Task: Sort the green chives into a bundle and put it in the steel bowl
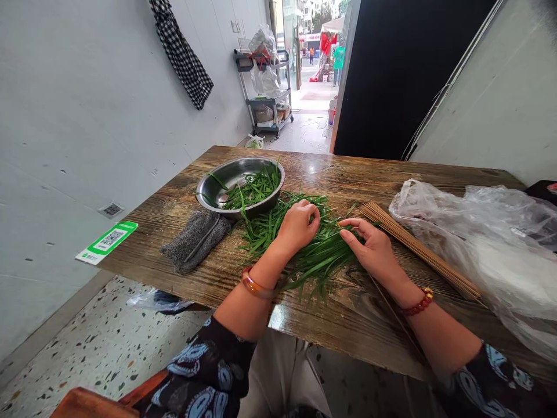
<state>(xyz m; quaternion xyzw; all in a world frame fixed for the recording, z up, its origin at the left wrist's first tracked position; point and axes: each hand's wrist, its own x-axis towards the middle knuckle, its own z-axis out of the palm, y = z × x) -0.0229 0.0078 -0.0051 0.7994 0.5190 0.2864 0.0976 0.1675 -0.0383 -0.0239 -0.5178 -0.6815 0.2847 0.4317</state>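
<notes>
Wooden planks, brown and shiny, make the table (183,197), and its near edge runs just under both wrists, with speckled floor showing below it. Between the two hands lies one loose pile of green chives (313,247); some leaf tips reach over toward the near edge. The left hand (298,223) rests on top of the pile with fingers curled down and pinching some leaves. The right hand (369,247) lies at the right border of the same pile, fingers bent and touching the leaves; I cannot tell if it really grips something there, though one thin stick passes under its wrist toward the near edge. Just to the right of the right hand lies one long bundle of bamboo skewers (418,249), placed diagonally, and beyond it one big crumpled plastic bag (483,244) fills the right end of the table. Ahead and to the left of the left hand stands one metal bowl (213,186) with more chives inside, its rim touching the pile. One grey cloth (195,238) lies left of the left hand, near the bowl. Free wood stays open in front of the hands and at the far left corner. Each wrist wears one bracelet.
</notes>
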